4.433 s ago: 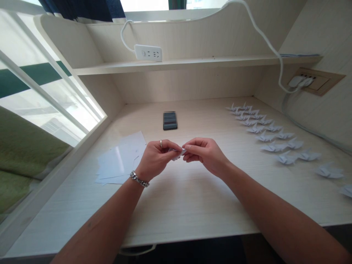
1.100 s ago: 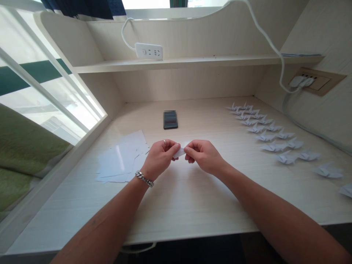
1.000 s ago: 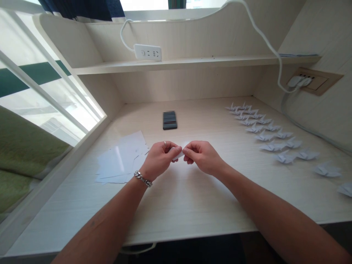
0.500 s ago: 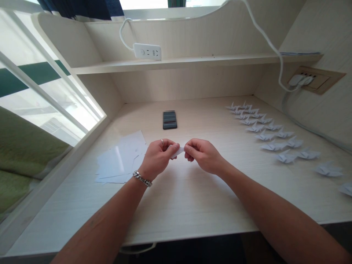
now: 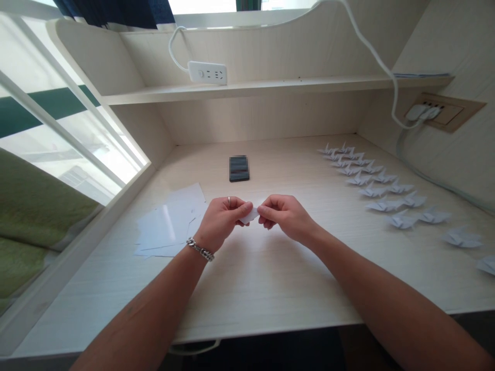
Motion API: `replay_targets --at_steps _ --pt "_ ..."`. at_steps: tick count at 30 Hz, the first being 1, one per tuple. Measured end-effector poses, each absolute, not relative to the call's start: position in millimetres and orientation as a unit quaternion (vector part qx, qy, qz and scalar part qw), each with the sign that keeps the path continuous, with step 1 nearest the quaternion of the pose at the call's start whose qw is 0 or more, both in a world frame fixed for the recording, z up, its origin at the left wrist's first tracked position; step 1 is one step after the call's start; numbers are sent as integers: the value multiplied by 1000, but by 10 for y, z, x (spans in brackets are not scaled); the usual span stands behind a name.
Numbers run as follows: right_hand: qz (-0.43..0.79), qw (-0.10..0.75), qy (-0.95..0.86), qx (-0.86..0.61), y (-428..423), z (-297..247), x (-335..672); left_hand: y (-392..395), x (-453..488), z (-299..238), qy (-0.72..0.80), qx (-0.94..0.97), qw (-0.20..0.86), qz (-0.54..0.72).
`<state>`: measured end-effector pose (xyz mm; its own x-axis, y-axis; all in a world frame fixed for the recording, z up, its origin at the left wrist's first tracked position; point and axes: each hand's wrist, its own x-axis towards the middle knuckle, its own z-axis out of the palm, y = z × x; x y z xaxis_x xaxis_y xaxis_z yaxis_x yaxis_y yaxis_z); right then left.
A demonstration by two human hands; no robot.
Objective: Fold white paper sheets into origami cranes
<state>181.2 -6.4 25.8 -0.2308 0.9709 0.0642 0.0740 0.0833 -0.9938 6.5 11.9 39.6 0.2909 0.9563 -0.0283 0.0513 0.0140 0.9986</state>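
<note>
A small folded piece of white paper [image 5: 250,215] is held above the middle of the pale wooden desk [image 5: 247,288]. My left hand [image 5: 221,221], with a ring and a metal bracelet, pinches its left end. My right hand [image 5: 286,216] pinches its right end with fingers curled. Most of the paper is hidden between the fingertips. A loose stack of white paper sheets [image 5: 170,221] lies on the desk just left of my left hand.
Several folded white paper cranes [image 5: 382,193] lie in a double row along the right side of the desk. A dark phone [image 5: 238,169] lies flat behind my hands. A power strip [image 5: 207,72] sits on the shelf, its cable running to a wall socket [image 5: 429,112].
Both hands stay together on the small paper, shifting only slightly; the fingers have reworked their pinch on it. Nothing else on the desk has moved.
</note>
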Motion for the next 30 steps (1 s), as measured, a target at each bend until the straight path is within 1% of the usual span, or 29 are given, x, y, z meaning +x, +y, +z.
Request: replay_targets --at_steps 3,6,9,13,16,22,24,28,30 --pt "503 430 -600 -449 -70 262 1811 113 61 396 448 566 568 396" --pt "488 430 -613 -450 -61 241 1810 119 46 390 433 561 603 367" --pt "495 425 -612 -447 -47 226 1813 139 21 385 412 552 639 341" --pt "504 426 -603 -448 -42 237 1823 154 0 395 415 540 649 338" --pt "500 431 -602 -449 -47 245 1829 149 4 403 424 557 625 345" --pt "502 417 -606 -455 -45 213 1825 137 53 377 446 658 495 352" --pt "478 410 -626 -461 -46 201 1829 134 68 368 445 673 484 339" --pt "417 408 -655 -480 -57 204 1844 124 74 357 436 676 497 324" --pt "405 400 -667 -481 -61 217 1851 121 68 348 435 695 470 328"
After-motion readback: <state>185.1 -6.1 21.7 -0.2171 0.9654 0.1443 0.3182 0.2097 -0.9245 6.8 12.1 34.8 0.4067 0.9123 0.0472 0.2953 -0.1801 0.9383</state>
